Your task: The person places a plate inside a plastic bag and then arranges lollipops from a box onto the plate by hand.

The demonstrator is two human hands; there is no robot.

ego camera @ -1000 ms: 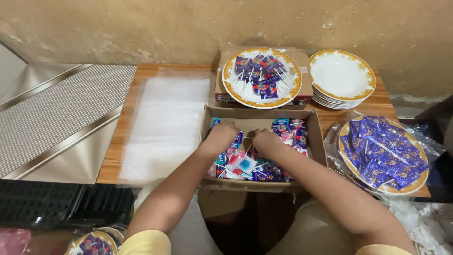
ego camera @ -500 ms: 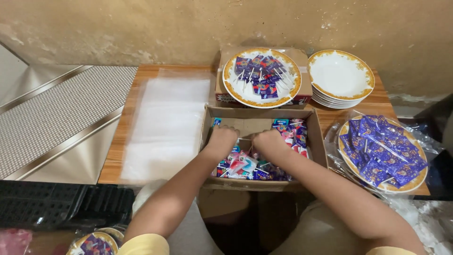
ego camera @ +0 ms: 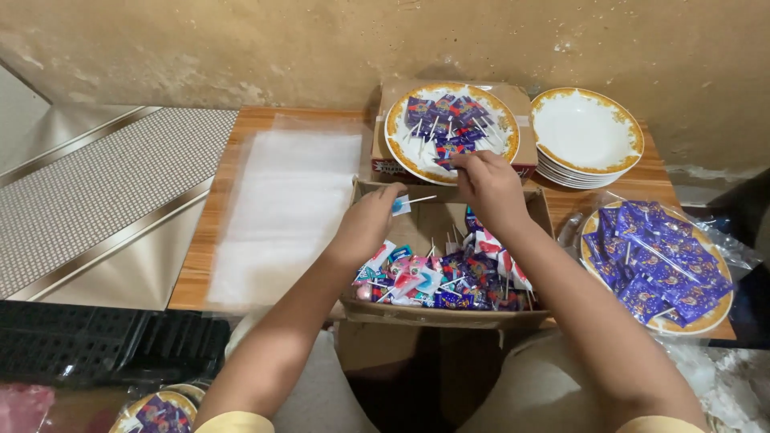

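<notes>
Moved: both hands rose from the cardboard box point(ego camera: 449, 314).
Left hand point(ego camera: 365, 224): pinching a lollipop point(ego camera: 405, 204).
Right hand point(ego camera: 488, 186): pinched at the filled plate point(ego camera: 401, 140); contents unclear.

Matt brown cardboard box point(ego camera: 449, 314), glossy foil-wrapped lollipops point(ego camera: 449, 277), glazed ceramic plates point(ego camera: 587, 132), smooth wooden table point(ego camera: 241, 136), clear plastic sheet point(ego camera: 289, 200).
</notes>
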